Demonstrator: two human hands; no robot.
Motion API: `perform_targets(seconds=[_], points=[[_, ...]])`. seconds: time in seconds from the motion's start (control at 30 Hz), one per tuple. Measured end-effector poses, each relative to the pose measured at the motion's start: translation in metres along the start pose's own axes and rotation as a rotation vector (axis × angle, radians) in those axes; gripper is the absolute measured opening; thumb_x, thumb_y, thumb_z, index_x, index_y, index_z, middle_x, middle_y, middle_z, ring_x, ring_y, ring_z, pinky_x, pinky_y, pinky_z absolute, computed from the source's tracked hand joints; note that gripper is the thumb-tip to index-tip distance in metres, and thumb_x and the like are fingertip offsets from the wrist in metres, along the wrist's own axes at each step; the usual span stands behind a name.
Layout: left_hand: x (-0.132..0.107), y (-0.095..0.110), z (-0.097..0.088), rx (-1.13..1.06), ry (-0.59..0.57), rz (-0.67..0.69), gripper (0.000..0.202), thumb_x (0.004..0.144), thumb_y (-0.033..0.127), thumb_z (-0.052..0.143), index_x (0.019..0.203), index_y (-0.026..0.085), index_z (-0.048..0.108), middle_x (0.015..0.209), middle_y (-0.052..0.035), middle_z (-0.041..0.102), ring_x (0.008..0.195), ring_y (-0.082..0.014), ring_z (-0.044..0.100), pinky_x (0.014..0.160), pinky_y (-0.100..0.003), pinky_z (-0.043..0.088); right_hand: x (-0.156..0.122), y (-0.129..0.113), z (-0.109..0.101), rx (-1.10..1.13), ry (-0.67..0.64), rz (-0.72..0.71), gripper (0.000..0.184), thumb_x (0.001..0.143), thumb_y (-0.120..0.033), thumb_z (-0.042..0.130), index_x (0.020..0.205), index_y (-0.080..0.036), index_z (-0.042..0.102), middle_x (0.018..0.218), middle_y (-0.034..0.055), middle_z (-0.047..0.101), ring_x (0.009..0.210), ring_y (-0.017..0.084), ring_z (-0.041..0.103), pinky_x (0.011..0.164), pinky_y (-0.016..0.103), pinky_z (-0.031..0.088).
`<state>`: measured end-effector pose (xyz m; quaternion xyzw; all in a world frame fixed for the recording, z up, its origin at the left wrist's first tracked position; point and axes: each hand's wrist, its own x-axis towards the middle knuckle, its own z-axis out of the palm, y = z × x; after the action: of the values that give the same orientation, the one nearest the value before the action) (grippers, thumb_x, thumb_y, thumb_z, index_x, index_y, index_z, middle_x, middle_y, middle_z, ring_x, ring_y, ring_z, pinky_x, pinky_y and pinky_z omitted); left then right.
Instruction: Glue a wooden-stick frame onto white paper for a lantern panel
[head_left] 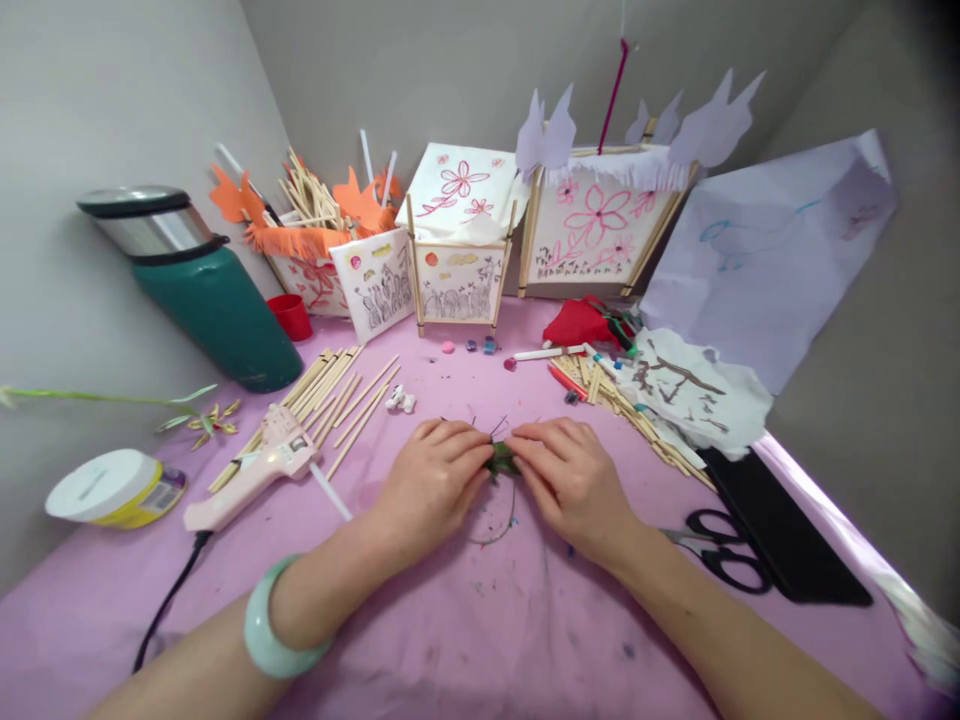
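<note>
At the middle of the pink table [480, 640], my left hand [435, 485] and my right hand [574, 475] meet fingertip to fingertip, both pinching a small green bundle [501, 460] that rests on the cloth between them. Thin dark wires stick out of it above my fingers, and one curls down onto the table below. I wear a pale green bangle [274, 630] on my left wrist.

Just left of my left hand lies a pink glue gun [255, 470], its glue stick pointing toward my wrist, with loose wooden sticks [330, 395] fanned out behind it. Farther left, a round white-lidded tub [112, 488] lies tipped on its side, lid shut, so I cannot tell what is in it. A green flask [202, 290] with a steel lid leans against the wall, and a small red cup [291, 316] stands beside it; its inside is hidden. Behind that, an orange-fringed paper box [300, 250] holds a bunch of wooden sticks poking upward. Black scissors [724, 550] lie near my right forearm.
</note>
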<state>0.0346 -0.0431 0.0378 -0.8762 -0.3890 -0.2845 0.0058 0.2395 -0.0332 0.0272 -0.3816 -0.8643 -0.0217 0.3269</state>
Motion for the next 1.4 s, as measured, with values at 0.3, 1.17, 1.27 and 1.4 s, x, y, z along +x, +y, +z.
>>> perform_targets(seconds=[0.3, 1.17, 1.27, 1.4], points=[[-0.005, 0.002, 0.012, 0.072, -0.086, 0.025, 0.028, 0.087, 0.010, 0.048, 0.107, 0.015, 0.066, 0.115, -0.0094, 0.068, 0.107, -0.0241, 0.060, 0.094, -0.046, 0.042, -0.002, 0.002, 0.007, -0.063, -0.118, -0.045, 0.023, 0.090, -0.015, 0.050, 0.106, -0.016, 0.067, 0.105, 0.0091, 0.068, 0.096, 0.023, 0.050, 0.083, 0.040, 0.040], [0.003, -0.022, -0.006, -0.312, 0.209, -0.473, 0.015, 0.087, 0.017, 0.052, 0.086, 0.016, 0.066, 0.085, -0.0035, 0.066, 0.083, -0.0160, 0.060, 0.077, -0.031, 0.047, -0.002, 0.007, 0.000, 0.184, 0.237, 0.181, 0.018, 0.093, -0.018, 0.045, 0.094, -0.017, 0.063, 0.091, 0.0079, 0.065, 0.087, 0.020, 0.055, 0.079, 0.038, 0.043], [0.004, -0.022, -0.005, -0.308, 0.179, -0.506, 0.014, 0.086, 0.019, 0.052, 0.085, 0.017, 0.066, 0.083, -0.0027, 0.065, 0.079, -0.0153, 0.058, 0.075, -0.030, 0.046, -0.002, 0.007, -0.001, 0.213, 0.253, 0.249, 0.025, 0.095, -0.021, 0.041, 0.076, -0.018, 0.057, 0.075, 0.0050, 0.059, 0.076, 0.018, 0.053, 0.072, 0.035, 0.041], [0.001, -0.025, -0.001, -0.224, 0.053, -0.579, 0.015, 0.083, 0.022, 0.056, 0.094, 0.016, 0.065, 0.089, -0.0048, 0.062, 0.079, -0.0174, 0.057, 0.075, -0.033, 0.046, -0.003, 0.008, 0.003, 0.147, 0.192, 0.285, 0.025, 0.094, -0.026, 0.044, 0.073, -0.019, 0.053, 0.068, 0.0030, 0.056, 0.069, 0.017, 0.052, 0.067, 0.032, 0.038]])
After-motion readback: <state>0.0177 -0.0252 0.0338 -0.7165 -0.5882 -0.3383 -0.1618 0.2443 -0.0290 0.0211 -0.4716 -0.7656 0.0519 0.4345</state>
